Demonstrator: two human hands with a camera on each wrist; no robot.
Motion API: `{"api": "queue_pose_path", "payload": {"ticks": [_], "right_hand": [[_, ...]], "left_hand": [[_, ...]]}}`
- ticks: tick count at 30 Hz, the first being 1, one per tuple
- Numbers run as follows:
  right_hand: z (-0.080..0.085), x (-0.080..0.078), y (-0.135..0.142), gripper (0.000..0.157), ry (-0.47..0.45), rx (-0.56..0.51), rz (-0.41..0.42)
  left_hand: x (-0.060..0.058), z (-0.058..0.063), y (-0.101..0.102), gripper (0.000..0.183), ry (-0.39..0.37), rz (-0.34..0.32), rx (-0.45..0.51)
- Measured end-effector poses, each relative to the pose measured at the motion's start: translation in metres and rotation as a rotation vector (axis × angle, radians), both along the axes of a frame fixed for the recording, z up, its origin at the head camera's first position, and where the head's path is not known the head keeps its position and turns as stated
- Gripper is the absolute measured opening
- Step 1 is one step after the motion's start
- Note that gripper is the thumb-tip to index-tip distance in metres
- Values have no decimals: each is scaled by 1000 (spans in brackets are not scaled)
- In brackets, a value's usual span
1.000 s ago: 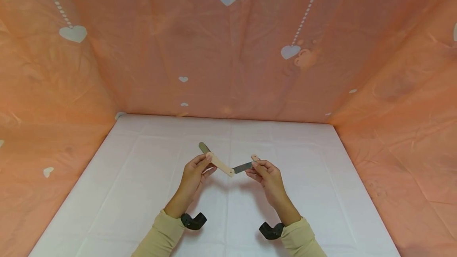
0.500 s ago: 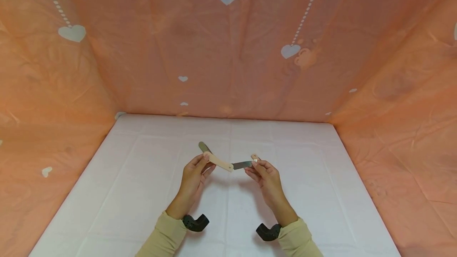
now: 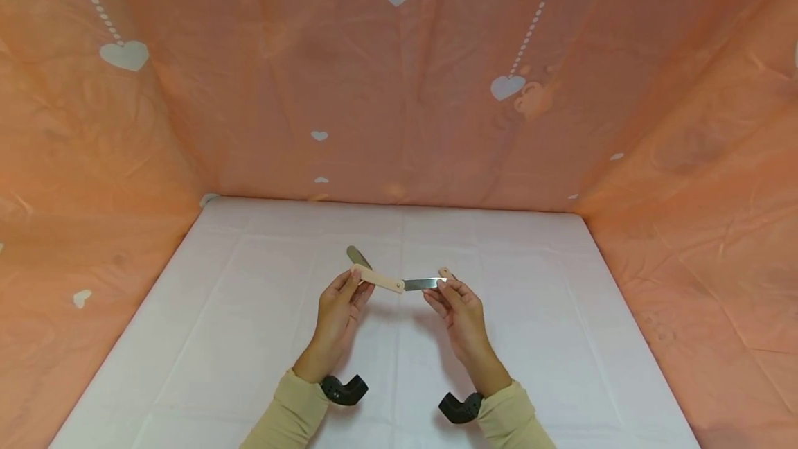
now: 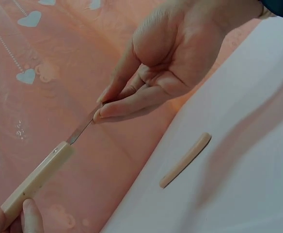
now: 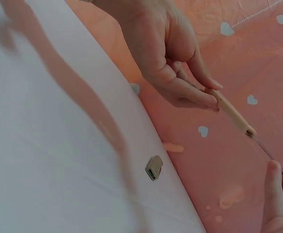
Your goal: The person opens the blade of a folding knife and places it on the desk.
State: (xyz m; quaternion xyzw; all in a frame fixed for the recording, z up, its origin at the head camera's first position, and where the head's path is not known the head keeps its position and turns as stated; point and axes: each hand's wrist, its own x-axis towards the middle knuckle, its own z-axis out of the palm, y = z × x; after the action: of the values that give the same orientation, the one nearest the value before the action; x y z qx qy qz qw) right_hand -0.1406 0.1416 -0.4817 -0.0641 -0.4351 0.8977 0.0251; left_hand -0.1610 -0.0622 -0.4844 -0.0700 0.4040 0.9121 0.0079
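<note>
Razor is held above the table, between the hands, and is less bent at its pivot than a moment ago: it is judged that it is being opened out. At far left, an olive piece is seen on the table, just beyond the left hand, by which the handle is pinched. Further right, the blade is pinched by the right hand; beyond, a tan strip is seen lying. The hands are held apart, bridged by the razor.
</note>
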Motion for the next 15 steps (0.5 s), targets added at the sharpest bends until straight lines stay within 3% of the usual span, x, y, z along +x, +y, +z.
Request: {"api": "queue_pose_path", "payload": {"ticks": [8,15], "right_hand": [[0,1,-6,3,20,-36,-12],[-2,2,-8,5,6,-71,-35]], "left_hand": [[0,2,5,25,-24,39,61],[0,2,10,19,-100,74,148]]}}
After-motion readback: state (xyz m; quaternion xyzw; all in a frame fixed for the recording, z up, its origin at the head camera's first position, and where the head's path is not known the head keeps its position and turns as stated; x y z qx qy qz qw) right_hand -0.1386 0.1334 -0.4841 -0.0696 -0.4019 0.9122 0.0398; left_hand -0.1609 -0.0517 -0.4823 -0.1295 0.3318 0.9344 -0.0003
